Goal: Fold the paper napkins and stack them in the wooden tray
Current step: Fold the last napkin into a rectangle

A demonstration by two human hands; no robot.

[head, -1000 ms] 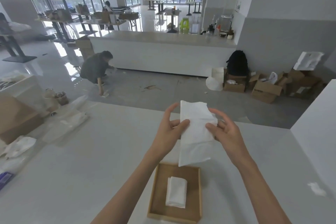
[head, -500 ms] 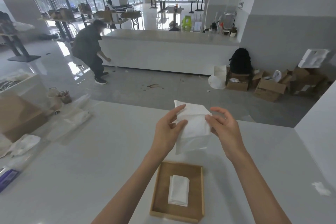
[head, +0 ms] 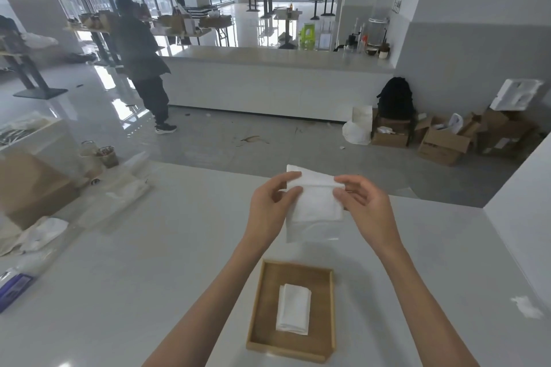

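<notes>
Head view: left hand (head: pixel 269 207) and right hand (head: pixel 365 207) pinch half-folded napkin (head: pixel 316 205) above counter; folded napkins (head: pixel 293 311) already lie in wooden tray (head: pixel 262 301); this one not yet stacked.

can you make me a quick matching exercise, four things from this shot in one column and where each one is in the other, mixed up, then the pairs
Things:
1. napkin being folded
2. folded napkins
3. wooden tray
4. black backpack

Places:
A. on the white counter, near the camera, below the hands
B. on cardboard boxes against the far wall
C. lying inside the tray
D. held in the air between the left hand and the right hand

Pairs: 1-D, 2-C, 3-A, 4-B
</notes>
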